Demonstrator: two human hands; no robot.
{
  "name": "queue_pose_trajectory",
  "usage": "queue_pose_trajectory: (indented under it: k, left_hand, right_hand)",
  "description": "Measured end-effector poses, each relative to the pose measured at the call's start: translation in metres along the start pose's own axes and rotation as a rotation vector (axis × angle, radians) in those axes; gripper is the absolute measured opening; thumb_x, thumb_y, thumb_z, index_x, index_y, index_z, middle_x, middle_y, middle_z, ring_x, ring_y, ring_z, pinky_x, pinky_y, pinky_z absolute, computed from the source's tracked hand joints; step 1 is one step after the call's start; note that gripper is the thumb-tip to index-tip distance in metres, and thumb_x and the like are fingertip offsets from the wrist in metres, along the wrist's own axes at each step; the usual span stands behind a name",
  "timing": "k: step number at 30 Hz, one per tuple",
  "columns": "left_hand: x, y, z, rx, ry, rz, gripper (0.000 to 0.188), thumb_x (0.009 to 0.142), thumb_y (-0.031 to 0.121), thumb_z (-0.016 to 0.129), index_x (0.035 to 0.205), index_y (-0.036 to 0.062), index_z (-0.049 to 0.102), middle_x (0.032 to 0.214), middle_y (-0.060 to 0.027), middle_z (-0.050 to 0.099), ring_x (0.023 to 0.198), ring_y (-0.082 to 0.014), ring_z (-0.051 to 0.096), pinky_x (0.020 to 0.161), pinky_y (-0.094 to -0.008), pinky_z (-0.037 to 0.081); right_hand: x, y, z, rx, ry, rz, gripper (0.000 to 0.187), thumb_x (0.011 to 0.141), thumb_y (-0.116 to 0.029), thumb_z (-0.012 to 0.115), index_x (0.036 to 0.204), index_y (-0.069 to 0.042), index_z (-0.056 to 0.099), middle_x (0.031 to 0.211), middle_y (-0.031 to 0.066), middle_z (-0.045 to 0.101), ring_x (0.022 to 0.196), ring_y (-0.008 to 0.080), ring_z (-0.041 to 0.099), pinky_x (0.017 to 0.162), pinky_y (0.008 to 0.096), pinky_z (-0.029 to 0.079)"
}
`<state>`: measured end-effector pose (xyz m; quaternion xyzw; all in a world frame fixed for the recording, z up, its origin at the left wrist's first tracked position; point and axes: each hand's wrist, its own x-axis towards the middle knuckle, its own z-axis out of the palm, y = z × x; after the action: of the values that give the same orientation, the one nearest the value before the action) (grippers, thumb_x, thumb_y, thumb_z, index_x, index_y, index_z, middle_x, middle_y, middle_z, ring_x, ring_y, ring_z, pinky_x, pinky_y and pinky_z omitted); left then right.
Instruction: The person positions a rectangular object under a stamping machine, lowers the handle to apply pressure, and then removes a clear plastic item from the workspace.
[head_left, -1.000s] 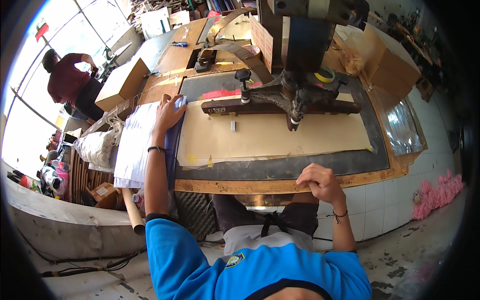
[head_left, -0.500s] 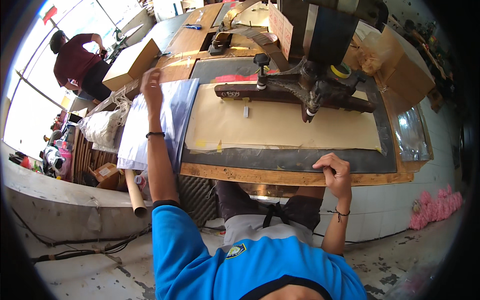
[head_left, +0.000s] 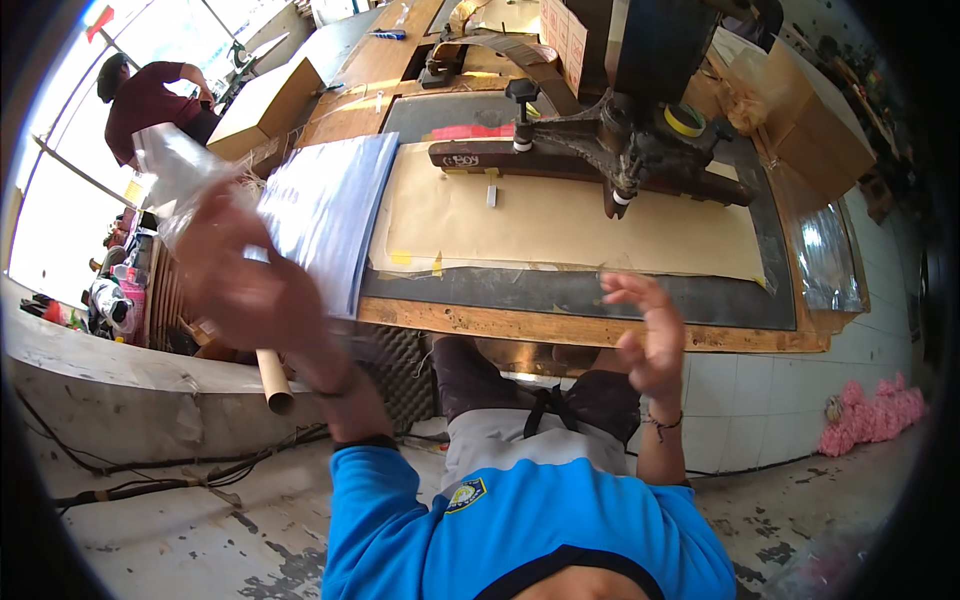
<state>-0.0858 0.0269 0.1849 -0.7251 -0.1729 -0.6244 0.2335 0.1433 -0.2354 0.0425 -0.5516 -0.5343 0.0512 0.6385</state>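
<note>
My left hand [head_left: 245, 275] is raised at the left, smeared by motion, with a crumpled piece of clear plastic film [head_left: 178, 165] bunched up from its fingers. Beside it, on the table, lies a stack of clear bluish plastic sheets [head_left: 335, 190]. Over the table's front edge hovers my right hand [head_left: 652, 335], its fingers curved and apart with nothing in them. A tan sheet [head_left: 560, 235] lies flat on the dark mat beyond that hand. Above the sheet stands a dark metal press head [head_left: 625, 150] with a long bar, and a small pale block [head_left: 491, 196] rests on the sheet.
A cardboard box [head_left: 265, 110] stands far left and another [head_left: 815, 115] at the right. A yellow tape roll [head_left: 684, 121] sits on the press. A person in a dark red shirt [head_left: 150, 105] is at the far left. Pink bundled material [head_left: 873, 415] lies on the floor.
My left hand has come back toward me from the plastic stack, and clear film now shows at its fingers. My right hand has risen slightly and its fingers have spread.
</note>
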Motion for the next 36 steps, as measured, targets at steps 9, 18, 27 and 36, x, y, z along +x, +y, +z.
queue_pose_trajectory:
  k: [9,18,27,36]
  left_hand:
    - [-0.088,0.185,0.040,-1.191,-0.648,-0.338,0.056,0.081,0.007,0.085,0.134,0.0135,0.070,0.148,-0.0159,0.060,0.126,-0.0384,0.064,0.100,-0.0467,0.055]
    - [-0.149,0.144,0.017,-0.755,-1.184,-0.089,0.070,0.089,0.046,0.077,0.148,0.0123,0.059,0.162,-0.0147,0.045,0.151,-0.0360,0.039,0.126,-0.0523,0.030]
    - [-0.154,0.133,0.049,-0.631,-1.141,-0.070,0.066,0.093,0.053,0.072,0.150,0.0226,0.059,0.165,-0.0188,0.042,0.153,-0.0397,0.037,0.128,-0.0529,0.023]
    - [-0.154,0.117,0.084,-0.618,-1.150,-0.077,0.066,0.098,0.053,0.066,0.152,0.0173,0.057,0.163,-0.0207,0.044,0.153,-0.0398,0.037,0.129,-0.0533,0.023]
  right_hand:
    - [-0.053,0.004,-0.003,0.271,0.315,0.712,0.060,0.105,-0.024,0.067,0.154,-0.001,0.040,0.120,0.0188,0.072,0.095,0.0216,0.076,0.075,0.0336,0.066]
    - [-0.061,-0.016,-0.062,-0.057,0.326,0.817,0.071,0.105,-0.012,0.064,0.163,-0.007,0.024,0.117,0.0148,0.069,0.074,0.0138,0.070,0.061,0.0305,0.065]
    - [-0.027,0.014,-0.086,-1.104,0.107,0.340,0.066,0.096,-0.018,0.075,0.155,-0.010,0.047,0.140,0.0181,0.060,0.129,0.0333,0.057,0.113,0.0455,0.043]
    - [0.005,0.070,-0.093,-1.003,-0.340,0.336,0.050,0.105,-0.038,0.061,0.149,-0.015,0.058,0.164,0.0129,0.045,0.153,0.0329,0.037,0.128,0.0541,0.025]
